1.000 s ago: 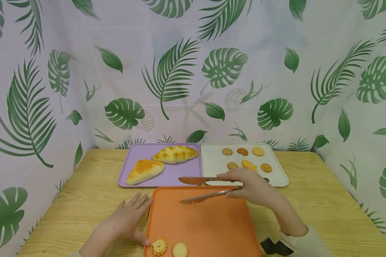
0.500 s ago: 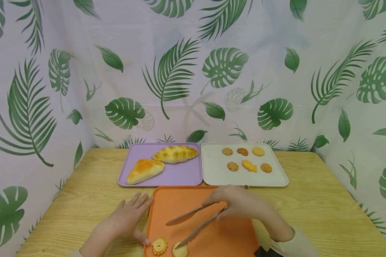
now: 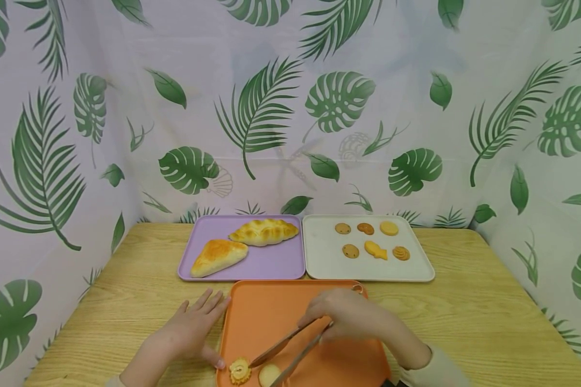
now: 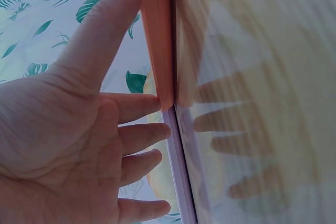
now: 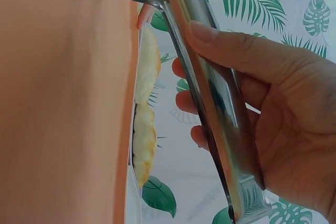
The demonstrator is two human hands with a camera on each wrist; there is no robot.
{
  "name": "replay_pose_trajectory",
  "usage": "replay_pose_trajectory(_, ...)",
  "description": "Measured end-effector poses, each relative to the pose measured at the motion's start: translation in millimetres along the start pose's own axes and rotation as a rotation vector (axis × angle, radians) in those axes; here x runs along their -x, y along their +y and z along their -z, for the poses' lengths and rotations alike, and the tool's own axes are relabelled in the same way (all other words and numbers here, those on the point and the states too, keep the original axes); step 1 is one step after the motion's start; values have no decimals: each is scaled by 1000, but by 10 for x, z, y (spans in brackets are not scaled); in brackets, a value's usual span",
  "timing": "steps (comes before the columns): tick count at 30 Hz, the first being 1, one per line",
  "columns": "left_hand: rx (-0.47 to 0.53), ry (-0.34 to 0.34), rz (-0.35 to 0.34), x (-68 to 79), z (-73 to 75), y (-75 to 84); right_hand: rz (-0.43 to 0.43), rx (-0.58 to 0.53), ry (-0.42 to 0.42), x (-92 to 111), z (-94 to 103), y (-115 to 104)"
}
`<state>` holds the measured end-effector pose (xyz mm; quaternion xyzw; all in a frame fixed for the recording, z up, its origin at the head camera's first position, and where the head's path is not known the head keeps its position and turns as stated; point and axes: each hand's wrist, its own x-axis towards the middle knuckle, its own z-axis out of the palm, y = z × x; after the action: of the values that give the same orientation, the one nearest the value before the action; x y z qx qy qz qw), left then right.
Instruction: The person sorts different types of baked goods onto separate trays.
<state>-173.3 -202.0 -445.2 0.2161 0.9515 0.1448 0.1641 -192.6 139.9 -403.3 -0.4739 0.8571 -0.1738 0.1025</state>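
My right hand (image 3: pixel 351 316) grips a pair of metal tongs (image 3: pixel 282 344) over the orange tray (image 3: pixel 256 306). The tongs are spread, their tips on either side of a plain round cookie (image 3: pixel 269 374) at the tray's near left. Beside it is a scalloped cookie (image 3: pixel 240 371), close to one tip. In the right wrist view, thumb and fingers wrap the tongs' handles (image 5: pixel 218 90). My left hand (image 3: pixel 186 333) lies at the tray's left side, fingers spread; its thumb (image 4: pixel 107 30) touches the orange rim in the left wrist view.
Behind the orange tray, a purple tray (image 3: pixel 271 266) bears a triangular bread (image 3: pixel 219 258) and a braided bread (image 3: pixel 263 232). To its right, a white tray (image 3: pixel 324 263) holds several cookies, one fish-shaped (image 3: pixel 375 250). A leaf-print curtain (image 3: pixel 271 188) stands behind the wooden table (image 3: pixel 465 301).
My right hand has carried the tongs from near the white tray toward me and left, down to the round cookie. The left hand has stayed put.
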Motion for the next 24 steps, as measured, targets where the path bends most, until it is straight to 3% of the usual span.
replay_pose_trajectory(8,5,-5,4,4,7,2,-34,13,32,12,8,41)
replay_pose_trajectory(24,-6,-15,8,-7,13,4,-183,7,175,207,236,389)
